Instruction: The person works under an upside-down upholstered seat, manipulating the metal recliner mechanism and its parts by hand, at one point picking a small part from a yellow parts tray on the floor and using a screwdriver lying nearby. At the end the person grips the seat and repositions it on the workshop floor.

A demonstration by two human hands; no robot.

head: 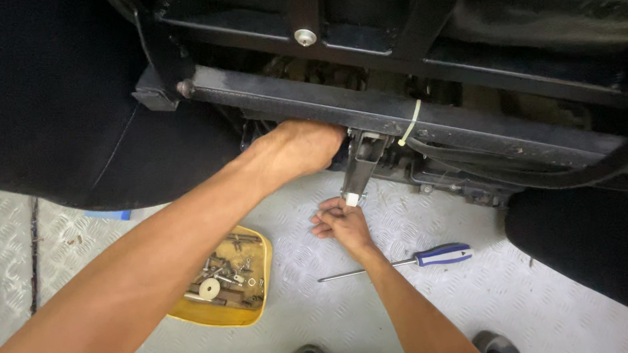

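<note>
Left hand [300,147] reaches up under the black steel frame rail [367,110], fingers hidden behind it, so grip can't be judged. Right hand [341,221] pinches the white-tipped grey metal lever [360,171] hanging from that rail. Blue-handled screwdriver [402,260] and yellow plastic tray of screws [227,286] lie on grey checker-plate floor [531,294].

Floor [517,295]: grey embossed metal plate, evenly lit. Black upholstery [57,103], possibly seating, fills upper left and lower right.
</note>
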